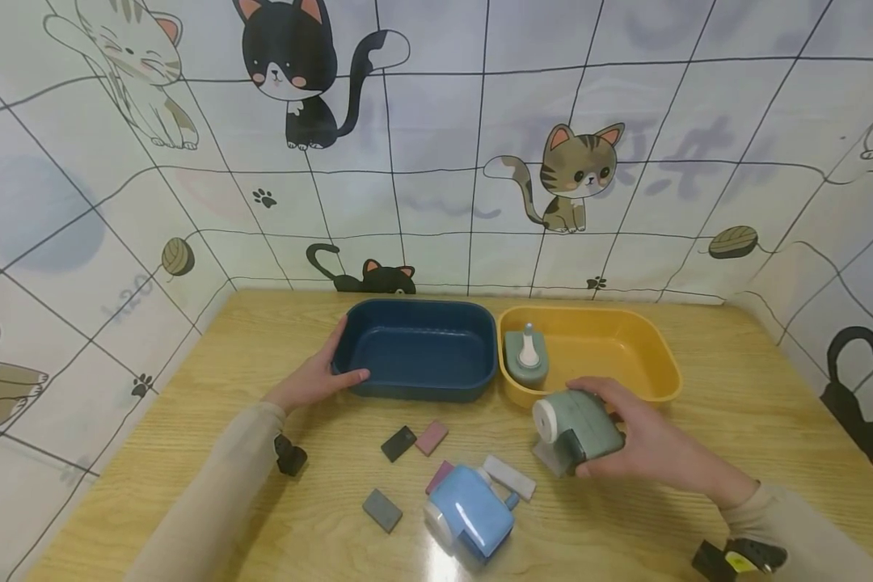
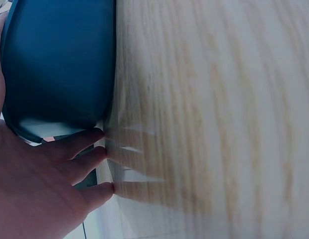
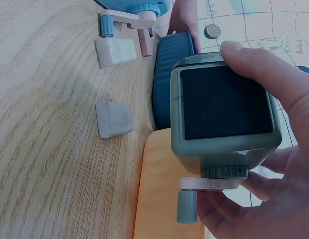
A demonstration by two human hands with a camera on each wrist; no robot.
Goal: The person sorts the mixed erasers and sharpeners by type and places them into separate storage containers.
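Blocks (image 1: pixel 381 511) are scattered across the worktop (image 1: pixel 298 525) around a blue crank device (image 1: pixel 474 511). A green crank device (image 1: pixel 588 424) is gripped by the right hand (image 1: pixel 647 444) by the yellow tray (image 1: pixel 604 352), partly occupied by its twin (image 1: pixel 538 373); the navy tray (image 1: pixel 422 360) is touched by the left hand (image 1: pixel 311 381), fingers spread.

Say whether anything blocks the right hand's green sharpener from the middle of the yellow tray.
Only the near wall of the yellow tray, just beyond the held sharpener. The other green sharpener sits inside at the left end, apparently beside that path rather than across it.
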